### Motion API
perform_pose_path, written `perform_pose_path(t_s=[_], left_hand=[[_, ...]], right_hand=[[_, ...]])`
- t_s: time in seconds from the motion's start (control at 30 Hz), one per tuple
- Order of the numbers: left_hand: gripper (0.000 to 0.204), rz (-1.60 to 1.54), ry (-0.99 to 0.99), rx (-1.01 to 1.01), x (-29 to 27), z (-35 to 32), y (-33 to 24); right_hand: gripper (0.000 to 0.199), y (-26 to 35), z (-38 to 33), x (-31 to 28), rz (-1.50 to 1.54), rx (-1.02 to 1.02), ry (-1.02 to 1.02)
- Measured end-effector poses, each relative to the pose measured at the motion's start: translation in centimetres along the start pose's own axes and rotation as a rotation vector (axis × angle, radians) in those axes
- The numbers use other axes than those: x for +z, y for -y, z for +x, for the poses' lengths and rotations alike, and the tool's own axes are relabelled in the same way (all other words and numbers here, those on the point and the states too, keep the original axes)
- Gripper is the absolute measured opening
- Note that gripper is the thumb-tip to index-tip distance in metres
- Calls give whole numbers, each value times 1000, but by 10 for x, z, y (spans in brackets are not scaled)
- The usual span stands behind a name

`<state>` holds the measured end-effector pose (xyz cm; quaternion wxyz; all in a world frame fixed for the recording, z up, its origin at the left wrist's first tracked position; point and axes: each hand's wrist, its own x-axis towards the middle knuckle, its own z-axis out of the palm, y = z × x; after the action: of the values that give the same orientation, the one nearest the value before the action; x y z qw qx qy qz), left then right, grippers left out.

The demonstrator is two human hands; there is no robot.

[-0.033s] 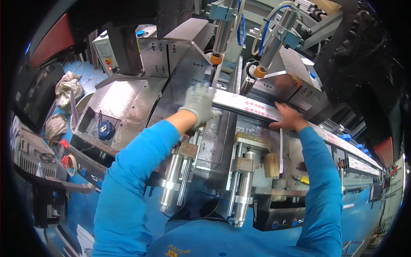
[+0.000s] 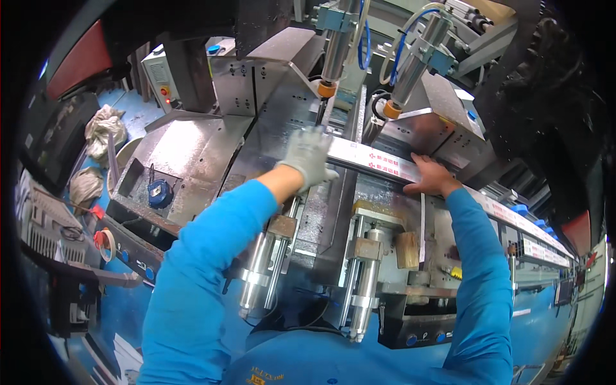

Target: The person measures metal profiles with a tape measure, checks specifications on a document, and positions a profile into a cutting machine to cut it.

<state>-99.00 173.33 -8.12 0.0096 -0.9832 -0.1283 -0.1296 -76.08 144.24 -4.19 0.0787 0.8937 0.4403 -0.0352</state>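
Observation:
A long, straight profile (image 2: 367,156) with white film and red print lies across the metal machine bed and runs off to the far right. My bare right hand (image 2: 431,175) grips it, fingers over the top and thumb at the near edge. At the profile's left end is my left hand (image 2: 308,157) in a pale grey glove. Its fingers are stretched out and slightly blurred, the thumb apart. The glove covers that end; whether it presses on the profile I cannot tell.
Two upright cylinders with orange collars (image 2: 326,88) stand behind the profile. Horizontal clamp cylinders (image 2: 364,282) point toward me, beside a wooden block (image 2: 406,250). A blue tape measure (image 2: 159,192) lies in a recess at left. Button panels (image 2: 423,337) line the near edge.
My left hand has shifted slightly right, against the profile's left end. My right hand keeps its grip in the same place.

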Motion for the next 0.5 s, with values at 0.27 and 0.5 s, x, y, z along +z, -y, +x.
perform_pose_path(t_s=[0.27, 0.5], left_hand=[[49, 177, -152, 239, 84, 64, -50], [32, 114, -36, 215, 67, 90, -52]], right_hand=[[101, -7, 34, 25, -21, -137, 83], [83, 5, 14, 34, -157, -316, -415]])
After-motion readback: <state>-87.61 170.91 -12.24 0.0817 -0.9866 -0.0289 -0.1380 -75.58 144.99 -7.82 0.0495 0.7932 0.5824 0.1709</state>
